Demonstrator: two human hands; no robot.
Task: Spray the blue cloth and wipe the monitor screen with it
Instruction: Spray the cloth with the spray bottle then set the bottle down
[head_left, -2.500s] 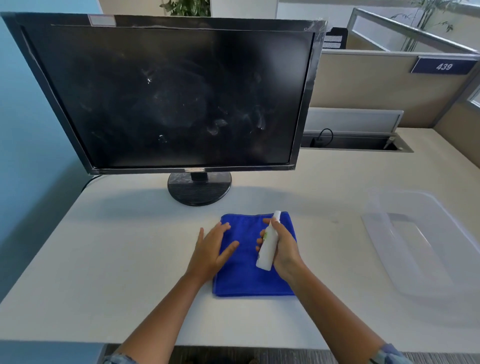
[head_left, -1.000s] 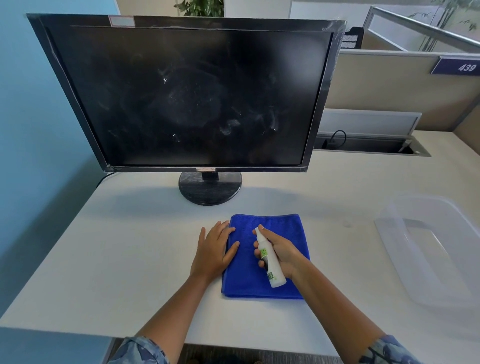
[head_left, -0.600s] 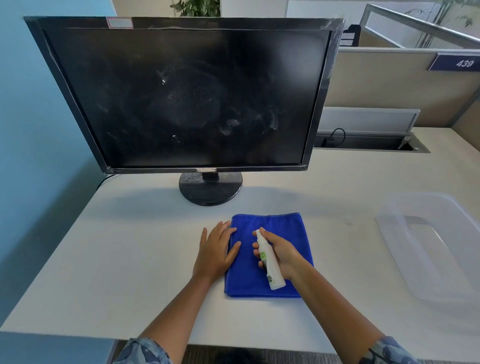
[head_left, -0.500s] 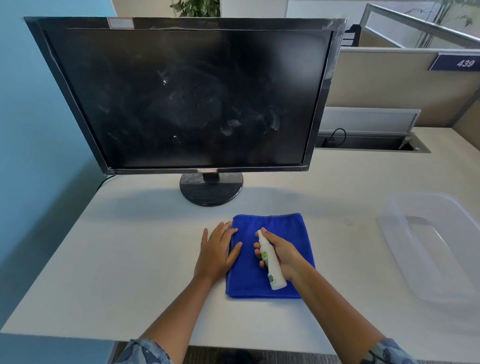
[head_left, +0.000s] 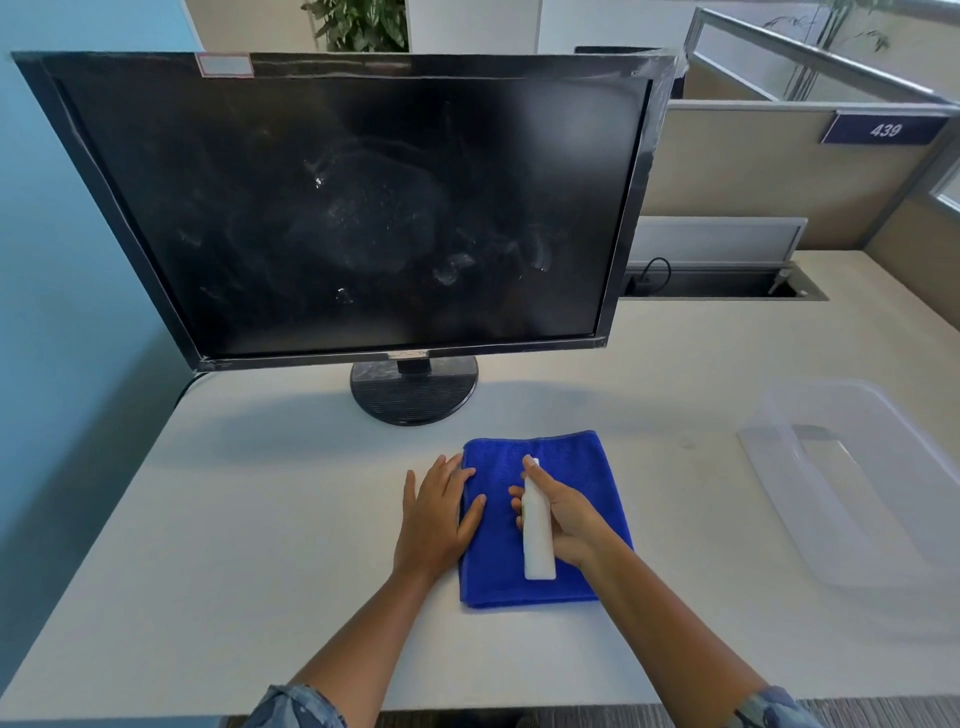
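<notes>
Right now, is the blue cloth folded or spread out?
Folded. The blue cloth lies as a thick rectangle, layered edges showing along its near side; the left hand rests on its left edge.

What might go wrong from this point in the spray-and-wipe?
The spray bottle lies almost flat in the right hand, nozzle aimed forward, so mist may overshoot the blue cloth onto the desk. The left hand presses only the cloth's left edge, so its fingers may get sprayed.

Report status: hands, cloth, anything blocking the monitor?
Left hand flat on blue cloth, left edge; right hand grips white spray bottle over it. Cloth folded on desk, monitor screen smudged. Nothing blocking screen.
</notes>
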